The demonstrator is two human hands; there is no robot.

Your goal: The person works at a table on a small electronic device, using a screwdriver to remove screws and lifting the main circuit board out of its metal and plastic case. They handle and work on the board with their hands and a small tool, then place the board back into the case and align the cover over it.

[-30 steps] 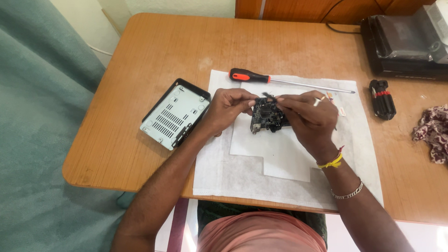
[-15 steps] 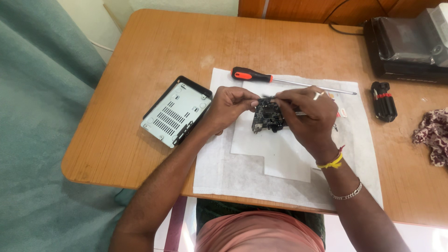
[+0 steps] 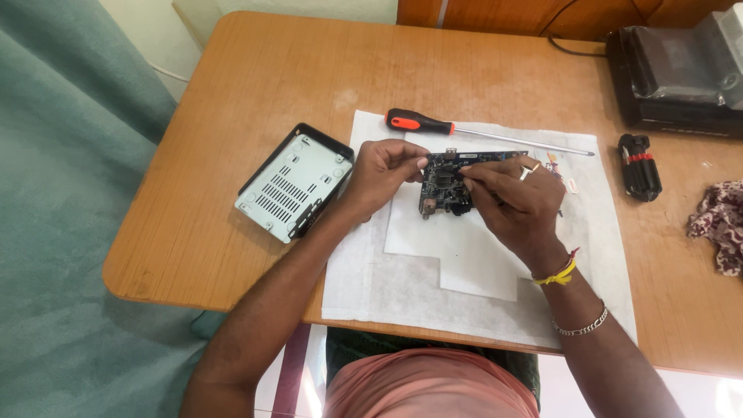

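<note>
While both hands (image 3: 387,170) (image 3: 515,197) pinch the circuit board (image 3: 447,182): screwdriver (image 3: 464,131) just behind, metal case (image 3: 294,182) left.

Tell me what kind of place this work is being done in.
Probably a small electronics repair desk in a home or shop: a wooden table with a white cloth as work mat, a screwdriver, an opened metal case, and a circuit board held in both hands.

Packaging: one black box-shaped device (image 3: 681,77) at the table's far right corner, wrapped in clear, glossy plastic film. Labels: small white strip (image 3: 469,155) along the top edge of the dark circuit board, print too small to tell. Signs, screens: none in view
</note>
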